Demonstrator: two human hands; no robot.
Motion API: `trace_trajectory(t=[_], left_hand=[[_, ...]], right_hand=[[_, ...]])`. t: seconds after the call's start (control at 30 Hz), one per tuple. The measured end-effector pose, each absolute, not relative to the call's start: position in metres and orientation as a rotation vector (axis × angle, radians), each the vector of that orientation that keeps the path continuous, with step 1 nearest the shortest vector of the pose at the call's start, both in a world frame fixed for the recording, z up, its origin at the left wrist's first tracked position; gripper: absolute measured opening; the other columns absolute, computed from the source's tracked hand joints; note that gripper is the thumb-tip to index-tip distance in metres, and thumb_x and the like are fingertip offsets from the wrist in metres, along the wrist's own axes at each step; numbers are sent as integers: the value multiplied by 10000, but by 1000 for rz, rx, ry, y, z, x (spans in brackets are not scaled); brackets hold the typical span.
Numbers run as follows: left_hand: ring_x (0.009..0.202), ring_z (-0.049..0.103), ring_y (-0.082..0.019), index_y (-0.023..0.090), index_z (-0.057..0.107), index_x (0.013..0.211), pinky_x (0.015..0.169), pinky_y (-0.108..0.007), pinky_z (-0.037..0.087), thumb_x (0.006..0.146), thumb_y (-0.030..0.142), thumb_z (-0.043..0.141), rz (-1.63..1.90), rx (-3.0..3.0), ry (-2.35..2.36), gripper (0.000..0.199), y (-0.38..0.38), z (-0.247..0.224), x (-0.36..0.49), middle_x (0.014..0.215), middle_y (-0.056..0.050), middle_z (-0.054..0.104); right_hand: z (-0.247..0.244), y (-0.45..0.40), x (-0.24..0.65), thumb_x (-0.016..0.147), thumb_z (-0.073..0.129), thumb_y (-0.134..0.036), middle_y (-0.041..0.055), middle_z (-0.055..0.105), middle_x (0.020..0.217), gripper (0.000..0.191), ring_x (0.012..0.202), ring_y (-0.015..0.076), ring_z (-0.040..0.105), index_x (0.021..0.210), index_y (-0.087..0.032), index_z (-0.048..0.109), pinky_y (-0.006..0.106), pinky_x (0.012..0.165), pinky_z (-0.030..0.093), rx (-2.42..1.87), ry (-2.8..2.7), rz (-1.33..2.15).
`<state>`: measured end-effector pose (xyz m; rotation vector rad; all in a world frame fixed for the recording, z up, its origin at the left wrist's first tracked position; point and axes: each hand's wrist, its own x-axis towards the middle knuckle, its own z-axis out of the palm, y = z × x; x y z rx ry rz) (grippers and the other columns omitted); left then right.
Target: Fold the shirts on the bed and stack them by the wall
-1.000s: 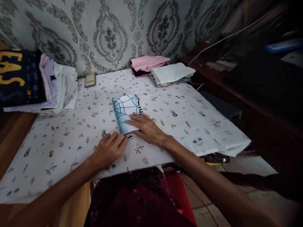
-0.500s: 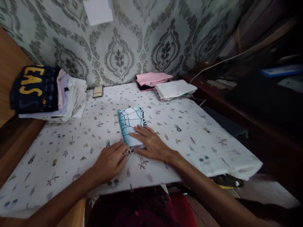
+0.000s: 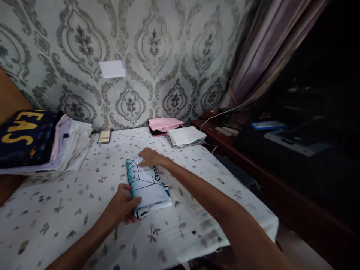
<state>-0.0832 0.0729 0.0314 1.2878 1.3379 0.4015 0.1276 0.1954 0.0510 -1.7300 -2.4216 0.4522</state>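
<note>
A folded garment (image 3: pixel 144 183), white and pale blue with a black spider-web print, lies on the patterned cloth of the table. My left hand (image 3: pixel 126 204) grips its near left corner, thumb on top and fingers at the side and underneath. At the far edge, my right hand (image 3: pixel 150 156) grips the top of the garment, its fingertips partly hidden from view. Dark and blue printed layers show along the right and near edges of the fold.
Folded clothes (image 3: pixel 30 138) form a stack at the left. Farther back are a pink folded cloth (image 3: pixel 165 123) and a white folded pile (image 3: pixel 187 135). A small pixelated item (image 3: pixel 104 136) rests by the wall. A white cable (image 3: pixel 222 112) runs along the dark furniture at right.
The view has tilted up and turned right. My right hand has gone from lying flat on the garment to its far edge. My left hand now holds the near left corner, thumb on top.
</note>
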Motion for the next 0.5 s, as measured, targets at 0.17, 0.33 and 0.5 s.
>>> trace_trajectory(t=[0.17, 0.33, 0.5], left_hand=[[488, 617, -161, 236, 357, 1136, 411, -238, 477, 605, 359, 803, 432, 1249, 1348, 704, 79, 37, -93, 675, 62, 645], [685, 671, -178, 230, 476, 1134, 562, -305, 593, 616, 370, 798, 663, 1066, 1418, 626, 83, 57, -114, 859, 0, 676], [657, 679, -196, 221, 505, 1186, 606, -357, 619, 553, 427, 873, 599, 1037, 1502, 761, 83, 62, -112, 888, -28, 684]], right_hand=[[51, 208, 145, 612, 864, -346, 76, 696, 996, 337, 964, 265, 630, 848, -174, 694, 300, 746, 472, -1680, -2228, 729], [43, 196, 171, 596, 797, -247, -43, 547, 697, 257, 715, 140, 518, 669, -186, 558, 237, 610, 371, -1579, -1968, 982], [33, 173, 185, 620, 739, -214, -62, 509, 697, 247, 686, 114, 484, 727, -190, 518, 220, 602, 375, -1548, -1763, 1090]])
